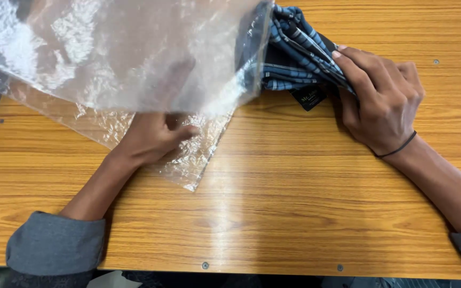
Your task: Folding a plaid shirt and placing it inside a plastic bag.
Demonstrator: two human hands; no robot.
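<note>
Toward twelve o'clock on the counter (294, 213), a folded blue-and-black plaid cloth (289, 58) sits partway inside the mouth of a clear plastic bag (108, 58). Its left part already shows through the film, while the right part is outside the opening, so by the look of it the bagging is roughly half done and the rest of the cloth has yet to go in.

At two o'clock the right hand (382, 101) has its grip closed on the outer end of the cloth, fingers curled over the fold and pressing toward the bag. At nine o'clock the left hand (153, 136) lies partly under the bag's lower layer, thumb on top of the film; its fingers are hidden, so I cannot tell how firmly it pinches.

A small black square label (309, 98) hangs from the cloth's lower edge, at six o'clock from the fold. A thin black band (396, 149) circles the right wrist, and grey sleeves (54, 242) cover both forearms.
</note>
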